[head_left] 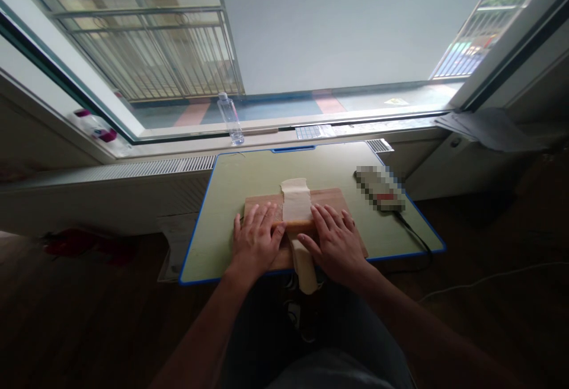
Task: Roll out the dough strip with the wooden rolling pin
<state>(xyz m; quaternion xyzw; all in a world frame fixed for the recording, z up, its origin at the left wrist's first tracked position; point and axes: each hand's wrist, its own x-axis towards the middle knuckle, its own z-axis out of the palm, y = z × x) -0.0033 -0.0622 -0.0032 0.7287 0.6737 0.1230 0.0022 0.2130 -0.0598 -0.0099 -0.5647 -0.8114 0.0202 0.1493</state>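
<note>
A wooden rolling pin (297, 225) lies crosswise over a long pale strip of dough (297, 199), on a wooden cutting board (331, 197). Flat on the pin's left part rests my left hand (258, 238), fingers stretched forward and thumb towards the middle. My right hand (334, 238) lies the same way over its right part, fingers extended. Both palms hide most of the pin, so only its middle shows. Beyond the pin the dough reaches past the board's far edge; its near end hangs over the table's front edge.
The board sits on a small green table (213, 217) with a blue rim. A blurred-out device (380, 188) with a black cable (413, 232) lies at the right. On the windowsill stand a clear plastic bottle (230, 119) and a bottle with a magenta cap (95, 126). Papers (486, 131) lie at right.
</note>
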